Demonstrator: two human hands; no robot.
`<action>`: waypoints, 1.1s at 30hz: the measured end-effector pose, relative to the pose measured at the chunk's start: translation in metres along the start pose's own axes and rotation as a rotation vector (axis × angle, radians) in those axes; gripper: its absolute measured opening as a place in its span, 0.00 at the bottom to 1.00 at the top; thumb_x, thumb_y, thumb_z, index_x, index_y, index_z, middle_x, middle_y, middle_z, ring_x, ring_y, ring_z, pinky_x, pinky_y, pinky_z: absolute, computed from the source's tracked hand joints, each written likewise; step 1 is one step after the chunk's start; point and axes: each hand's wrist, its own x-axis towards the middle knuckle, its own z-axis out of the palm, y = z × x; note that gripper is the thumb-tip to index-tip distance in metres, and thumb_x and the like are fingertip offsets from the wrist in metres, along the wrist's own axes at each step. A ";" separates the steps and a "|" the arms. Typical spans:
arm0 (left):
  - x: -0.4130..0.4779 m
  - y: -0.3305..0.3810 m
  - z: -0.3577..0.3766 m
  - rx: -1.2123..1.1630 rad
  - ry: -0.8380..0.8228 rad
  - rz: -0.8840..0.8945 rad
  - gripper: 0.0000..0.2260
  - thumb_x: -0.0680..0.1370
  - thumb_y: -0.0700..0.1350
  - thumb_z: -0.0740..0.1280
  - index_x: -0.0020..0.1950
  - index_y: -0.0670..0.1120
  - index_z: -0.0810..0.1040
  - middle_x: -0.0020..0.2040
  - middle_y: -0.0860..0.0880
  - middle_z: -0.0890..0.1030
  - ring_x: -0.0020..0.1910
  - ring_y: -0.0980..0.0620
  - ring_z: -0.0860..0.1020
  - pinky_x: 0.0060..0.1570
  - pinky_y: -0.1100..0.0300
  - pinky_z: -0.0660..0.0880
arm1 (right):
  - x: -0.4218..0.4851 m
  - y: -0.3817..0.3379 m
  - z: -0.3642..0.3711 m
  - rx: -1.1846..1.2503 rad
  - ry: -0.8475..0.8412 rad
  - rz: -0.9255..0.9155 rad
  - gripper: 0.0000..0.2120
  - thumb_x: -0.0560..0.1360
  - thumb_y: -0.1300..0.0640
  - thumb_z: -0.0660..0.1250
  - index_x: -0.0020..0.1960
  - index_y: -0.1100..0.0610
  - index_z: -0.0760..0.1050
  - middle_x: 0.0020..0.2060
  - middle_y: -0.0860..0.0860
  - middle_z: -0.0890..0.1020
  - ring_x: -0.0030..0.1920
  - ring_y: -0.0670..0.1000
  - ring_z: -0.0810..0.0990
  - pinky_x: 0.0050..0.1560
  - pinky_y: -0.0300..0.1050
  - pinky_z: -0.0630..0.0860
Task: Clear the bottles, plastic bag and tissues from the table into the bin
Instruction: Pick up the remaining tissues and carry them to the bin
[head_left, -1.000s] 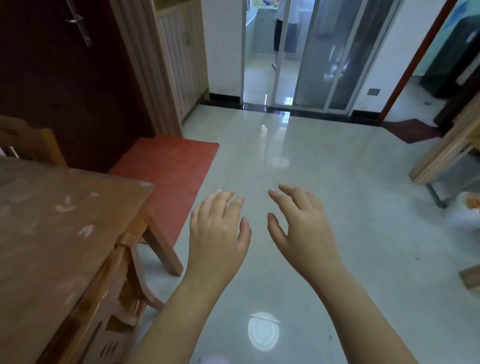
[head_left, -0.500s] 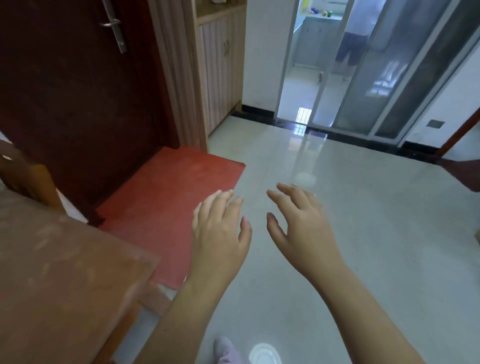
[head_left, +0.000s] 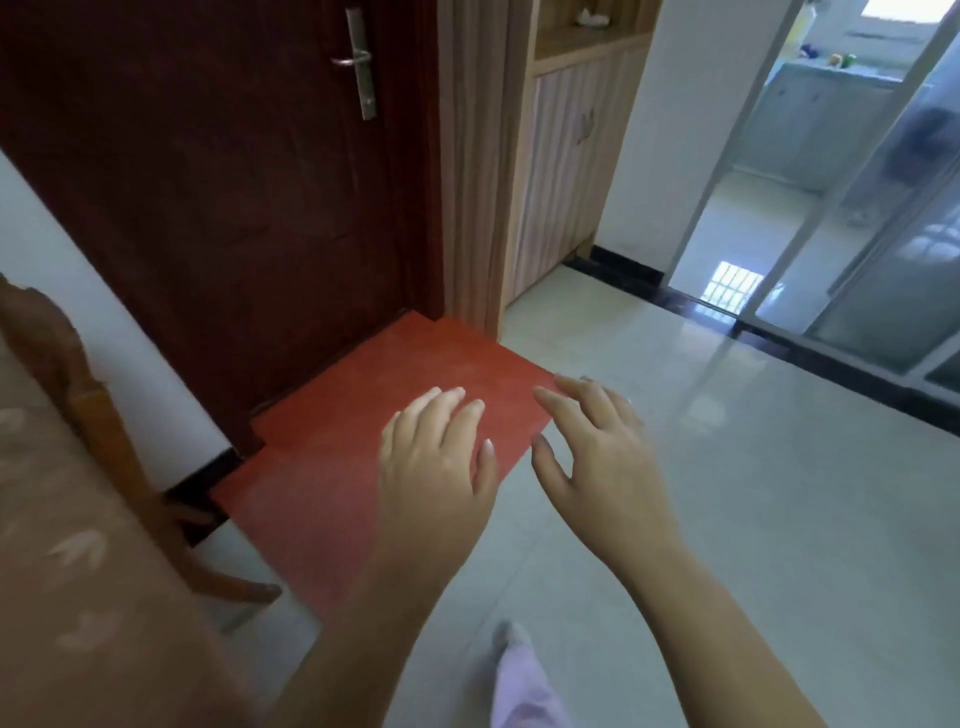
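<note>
Both hands — left hand (head_left: 434, 462) and right hand (head_left: 602, 457) — stay wide and empty, but the table (head_left: 62, 571) has slid closer on the left — walking back.

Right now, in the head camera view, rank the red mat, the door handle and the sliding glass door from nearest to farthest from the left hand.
1. Red mat: directly beneath and ahead of the left hand.
2. Door handle: up on the dark door, ahead-left.
3. Sliding glass door: far right, across the floor.
</note>
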 end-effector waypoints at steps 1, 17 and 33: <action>0.016 -0.003 0.010 0.018 0.012 -0.013 0.16 0.73 0.46 0.59 0.55 0.41 0.79 0.56 0.43 0.80 0.59 0.43 0.75 0.58 0.48 0.68 | 0.018 0.009 0.007 0.010 -0.010 -0.019 0.18 0.69 0.56 0.63 0.57 0.59 0.76 0.54 0.57 0.79 0.57 0.61 0.75 0.55 0.62 0.72; 0.158 -0.133 0.041 0.270 0.173 -0.392 0.17 0.75 0.47 0.58 0.56 0.40 0.78 0.56 0.42 0.80 0.58 0.42 0.75 0.59 0.50 0.67 | 0.247 -0.016 0.148 0.272 -0.217 -0.391 0.17 0.71 0.54 0.61 0.58 0.58 0.76 0.57 0.56 0.78 0.61 0.60 0.73 0.58 0.65 0.70; 0.211 -0.353 -0.025 0.483 0.317 -0.720 0.15 0.73 0.45 0.60 0.55 0.39 0.77 0.55 0.40 0.79 0.55 0.40 0.76 0.54 0.45 0.72 | 0.379 -0.206 0.316 0.465 -0.375 -0.726 0.18 0.71 0.56 0.64 0.59 0.60 0.75 0.58 0.57 0.77 0.63 0.59 0.71 0.59 0.64 0.70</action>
